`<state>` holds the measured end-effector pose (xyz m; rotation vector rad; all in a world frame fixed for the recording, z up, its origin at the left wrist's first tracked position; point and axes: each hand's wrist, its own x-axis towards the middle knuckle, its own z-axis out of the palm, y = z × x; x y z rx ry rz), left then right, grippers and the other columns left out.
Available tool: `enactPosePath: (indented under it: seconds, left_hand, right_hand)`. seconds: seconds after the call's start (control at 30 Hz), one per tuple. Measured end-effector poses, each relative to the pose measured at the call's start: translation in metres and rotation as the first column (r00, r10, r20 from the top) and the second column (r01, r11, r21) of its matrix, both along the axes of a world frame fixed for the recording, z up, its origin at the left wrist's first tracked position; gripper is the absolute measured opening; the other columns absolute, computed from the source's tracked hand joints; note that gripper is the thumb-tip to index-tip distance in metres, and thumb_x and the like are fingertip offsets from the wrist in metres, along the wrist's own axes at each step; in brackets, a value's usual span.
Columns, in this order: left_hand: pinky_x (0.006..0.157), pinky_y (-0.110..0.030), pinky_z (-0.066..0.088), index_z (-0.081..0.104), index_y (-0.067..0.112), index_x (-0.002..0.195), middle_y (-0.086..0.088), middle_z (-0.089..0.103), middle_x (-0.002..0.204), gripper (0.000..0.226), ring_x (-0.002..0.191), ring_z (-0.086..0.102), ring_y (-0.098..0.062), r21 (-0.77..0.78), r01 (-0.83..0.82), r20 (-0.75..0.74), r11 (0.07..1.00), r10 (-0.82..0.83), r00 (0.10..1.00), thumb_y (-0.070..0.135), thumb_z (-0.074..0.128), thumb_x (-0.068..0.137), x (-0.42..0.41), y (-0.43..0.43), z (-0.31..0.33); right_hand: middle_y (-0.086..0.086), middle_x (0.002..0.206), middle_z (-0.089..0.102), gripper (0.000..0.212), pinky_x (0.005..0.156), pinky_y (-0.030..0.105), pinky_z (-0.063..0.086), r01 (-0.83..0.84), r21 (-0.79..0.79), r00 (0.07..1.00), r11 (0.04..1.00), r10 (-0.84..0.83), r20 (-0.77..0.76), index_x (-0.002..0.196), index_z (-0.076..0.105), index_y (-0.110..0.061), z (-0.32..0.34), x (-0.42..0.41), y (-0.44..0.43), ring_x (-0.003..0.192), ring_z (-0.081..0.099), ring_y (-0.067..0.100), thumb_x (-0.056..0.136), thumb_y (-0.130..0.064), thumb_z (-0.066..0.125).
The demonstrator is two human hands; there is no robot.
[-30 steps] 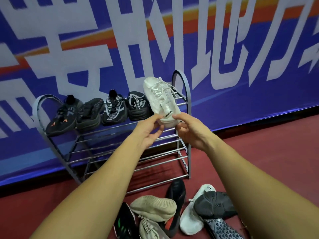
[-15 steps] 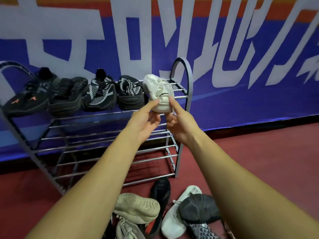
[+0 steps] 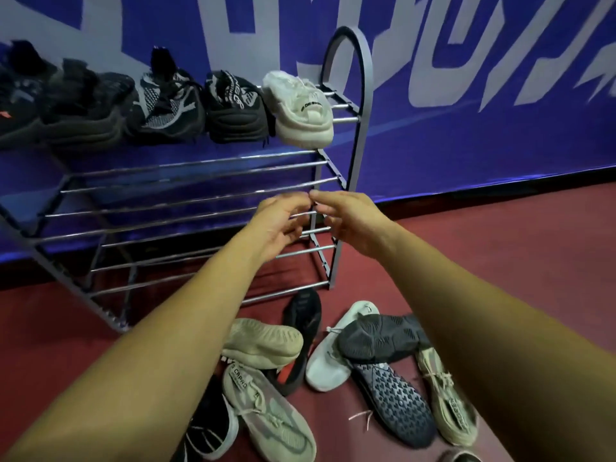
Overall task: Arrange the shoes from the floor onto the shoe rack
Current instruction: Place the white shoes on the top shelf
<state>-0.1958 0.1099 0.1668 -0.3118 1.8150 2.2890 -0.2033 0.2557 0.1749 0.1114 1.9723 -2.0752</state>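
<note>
A metal shoe rack point(image 3: 350, 135) stands against the blue wall. Its top shelf carries several dark shoes and, at the right end, a white sneaker point(image 3: 301, 108) with its heel toward me. My left hand point(image 3: 278, 221) and my right hand point(image 3: 353, 221) hover empty in front of the middle shelf, fingers relaxed, fingertips nearly meeting. On the red floor below lies a heap of shoes: a beige sneaker sole-up point(image 3: 263, 341), a beige laced sneaker point(image 3: 266, 415), a black shoe point(image 3: 301, 335), a white shoe point(image 3: 328, 358) and a dark grey shoe point(image 3: 376, 338).
The rack's middle shelf point(image 3: 186, 198) and lower shelf point(image 3: 186, 258) hold no shoes. Another grey studded sole point(image 3: 396, 401) and a beige laced sneaker point(image 3: 446, 405) lie at the right of the heap. The blue banner wall point(image 3: 466, 128) runs behind; red floor point(image 3: 516, 248) stretches right.
Both hands let go of the white sneaker, which now rests on the top shelf's right end. The hands dropped back toward me, down to the middle shelf. The view tilted down.
</note>
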Motion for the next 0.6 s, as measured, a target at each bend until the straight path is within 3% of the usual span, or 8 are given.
enactPosePath:
  seconds: [0.1,0.17,0.27,0.33,0.4,0.53,0.6]
  left_hand:
    - [0.056,-0.023,0.038,0.069,0.018,0.083,-0.001,0.065,0.078,0.004,0.069,0.057,-0.015,-0.297,0.089,0.083,0.951,-0.067,0.994,0.016,0.068,0.086,0.013,0.002,-0.046]
    - [0.053,-0.022,0.036,0.071,0.015,0.086,-0.006,0.060,0.077,0.004,0.064,0.052,-0.017,-0.480,0.207,0.130,0.852,-0.164,0.978,0.013,0.068,0.085,0.022,0.000,-0.076]
    - [0.053,-0.022,0.036,0.072,0.014,0.083,-0.008,0.061,0.076,0.004,0.065,0.051,-0.019,-0.632,0.307,0.200,0.711,-0.234,0.952,0.012,0.069,0.083,0.030,-0.008,-0.113]
    - [0.059,-0.027,0.042,0.072,0.011,0.084,-0.009,0.063,0.079,0.004,0.072,0.055,-0.021,-0.659,0.317,0.230,0.682,-0.218,0.948,0.012,0.069,0.084,0.033,-0.009,-0.137]
    - [0.057,-0.027,0.042,0.072,0.006,0.082,-0.011,0.060,0.075,0.006,0.068,0.054,-0.021,-0.661,0.343,0.274,0.667,-0.212,0.938,0.010,0.067,0.083,0.039,-0.006,-0.164]
    - [0.045,-0.024,0.031,0.065,0.015,0.078,-0.011,0.048,0.062,0.004,0.050,0.040,-0.019,-0.572,0.498,0.417,0.652,-0.292,0.861,0.012,0.063,0.080,0.064,0.011,-0.214]
    - [0.045,-0.020,0.034,0.065,0.015,0.075,-0.006,0.052,0.061,0.009,0.052,0.045,-0.017,-0.540,0.548,0.471,0.639,-0.311,0.826,0.015,0.061,0.083,0.074,0.019,-0.230]
  right_hand:
    - [0.003,0.072,0.055,0.007,0.044,0.018,0.028,0.028,0.231,0.990,0.973,-0.059,0.127,0.092,0.066,-0.011,-0.044,0.013,0.014,0.049,0.043,0.009,0.090,-0.017,0.069]
    - [0.006,0.072,0.057,0.005,0.041,0.017,0.029,-0.025,0.363,0.980,0.931,-0.050,0.194,0.094,0.064,-0.009,-0.070,0.020,0.021,0.050,0.046,0.011,0.092,-0.014,0.066]
    - [0.013,0.081,0.059,0.013,0.042,0.020,0.029,-0.102,0.468,0.963,0.878,-0.031,0.267,0.100,0.066,-0.001,-0.102,0.028,0.028,0.054,0.047,0.014,0.092,-0.011,0.063]
    - [0.013,0.085,0.061,0.017,0.043,0.022,0.030,-0.163,0.501,0.950,0.850,-0.002,0.314,0.103,0.067,0.001,-0.122,0.035,0.031,0.055,0.048,0.014,0.094,-0.012,0.063]
    - [0.014,0.085,0.063,0.021,0.044,0.025,0.033,-0.218,0.530,0.934,0.819,0.017,0.358,0.104,0.069,0.004,-0.145,0.044,0.032,0.053,0.047,0.014,0.094,-0.014,0.064]
    - [0.007,0.051,0.053,0.023,0.033,0.017,0.027,-0.221,0.540,0.902,0.812,-0.039,0.429,0.078,0.059,-0.002,-0.202,0.060,0.032,0.031,0.041,0.013,0.093,-0.018,0.067]
    - [0.011,0.062,0.057,0.023,0.033,0.019,0.030,-0.249,0.540,0.879,0.804,-0.047,0.474,0.077,0.056,-0.006,-0.227,0.070,0.030,0.041,0.049,0.016,0.093,-0.020,0.065]
